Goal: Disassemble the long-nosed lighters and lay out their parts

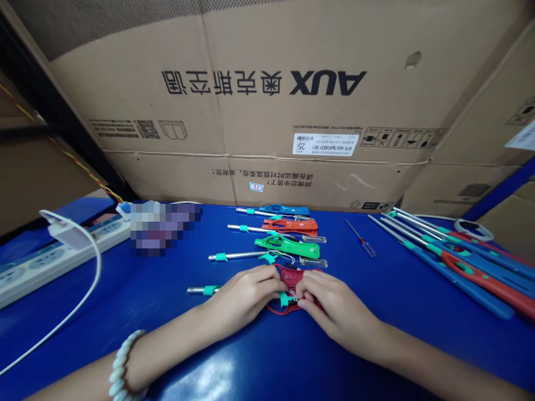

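Observation:
In front of me on the blue table lies a red lighter casing (291,277), opened up, with white wires and a teal trigger (285,299) showing in it. My left hand (254,287) is closed at its left side, fingertips pinched on the casing. A metal lighter tube (196,290) with a teal collar sticks out beyond that hand. My right hand (334,298) has its fingers bent and closed on the casing's right part, near the wires. The fingers partly hide the casing. Just behind are disassembled green (298,247), orange (307,225) and blue (288,210) lighters with clear tanks.
A small screwdriver (363,240) lies right of the lighters. Several assembled long lighters (472,267) are piled at the right, near a tape roll (472,227). A power strip (37,264) with a white cable (94,284) runs along the left. A cardboard box (267,122) walls the back.

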Demonstrator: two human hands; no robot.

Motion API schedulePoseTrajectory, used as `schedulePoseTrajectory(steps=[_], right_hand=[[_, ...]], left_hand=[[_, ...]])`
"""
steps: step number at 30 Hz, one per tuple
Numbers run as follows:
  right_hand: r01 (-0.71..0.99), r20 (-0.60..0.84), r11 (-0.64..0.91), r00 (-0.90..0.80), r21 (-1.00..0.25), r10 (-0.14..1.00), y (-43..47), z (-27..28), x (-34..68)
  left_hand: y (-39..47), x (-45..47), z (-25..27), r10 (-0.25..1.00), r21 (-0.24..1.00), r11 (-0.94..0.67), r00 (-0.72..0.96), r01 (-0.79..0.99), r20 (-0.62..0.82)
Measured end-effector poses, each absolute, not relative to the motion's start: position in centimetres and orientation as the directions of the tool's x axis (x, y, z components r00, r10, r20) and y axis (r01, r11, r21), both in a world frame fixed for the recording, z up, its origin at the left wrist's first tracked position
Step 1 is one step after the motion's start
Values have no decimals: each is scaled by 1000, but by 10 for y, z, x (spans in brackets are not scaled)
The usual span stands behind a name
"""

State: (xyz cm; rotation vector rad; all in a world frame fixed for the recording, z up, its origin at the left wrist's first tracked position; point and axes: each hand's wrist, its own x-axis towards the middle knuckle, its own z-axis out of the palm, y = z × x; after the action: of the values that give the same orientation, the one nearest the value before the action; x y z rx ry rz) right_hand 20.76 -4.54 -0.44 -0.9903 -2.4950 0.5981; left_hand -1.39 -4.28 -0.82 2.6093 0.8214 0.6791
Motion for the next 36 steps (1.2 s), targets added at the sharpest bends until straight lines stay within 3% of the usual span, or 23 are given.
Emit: schedulePoseTrajectory(steps=[14, 28, 36], right_hand=[[536, 196, 646, -668, -544, 718, -46, -5, 205], [542, 199, 645, -662, -539, 723, -47, -7, 205], [545, 208, 650, -659, -530, 722, -47, -6, 203]], left_hand=[[-45, -15, -9, 645, 504, -755, 615, 420, 453], [-48, -17, -17, 695, 516, -715, 561, 472, 449], [-49, -16, -18, 663, 431, -748, 586, 505, 466]])
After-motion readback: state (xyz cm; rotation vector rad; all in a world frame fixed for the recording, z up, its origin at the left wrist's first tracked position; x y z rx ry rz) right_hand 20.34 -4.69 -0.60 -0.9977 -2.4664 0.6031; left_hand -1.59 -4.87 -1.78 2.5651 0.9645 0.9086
